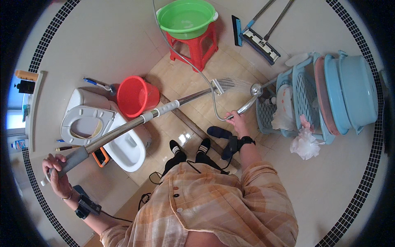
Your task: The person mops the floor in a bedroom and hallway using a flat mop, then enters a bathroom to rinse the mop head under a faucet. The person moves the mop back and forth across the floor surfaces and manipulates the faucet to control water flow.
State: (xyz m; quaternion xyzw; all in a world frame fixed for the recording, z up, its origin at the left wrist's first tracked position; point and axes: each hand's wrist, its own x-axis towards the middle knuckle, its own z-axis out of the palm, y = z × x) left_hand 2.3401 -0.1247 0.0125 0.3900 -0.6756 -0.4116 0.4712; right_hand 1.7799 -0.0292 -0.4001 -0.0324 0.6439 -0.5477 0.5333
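My left hand (57, 173) grips the grey foam handle end of a long metal mop (118, 132), which slants up to the right across the view. White plastic collars (166, 108) sit around the middle of its pole. At the far end is a small white mop head (218, 86). With my right hand (237, 122) I hold a chrome handheld shower head (247, 105) by its lower handle. Water (236, 83) sprays from it leftward onto the mop head. A thin shower hose (191, 63) runs from the handle up past the mop head.
A green basin (186, 18) of water stands on a red stool (197, 49). At left are a red bucket (135, 95) and a toilet (89, 123). A basin-laden rack (305, 92), slippers (219, 132) and two floor squeegees or mops (259, 44) are around; a raised strip (191, 123) crosses the floor.
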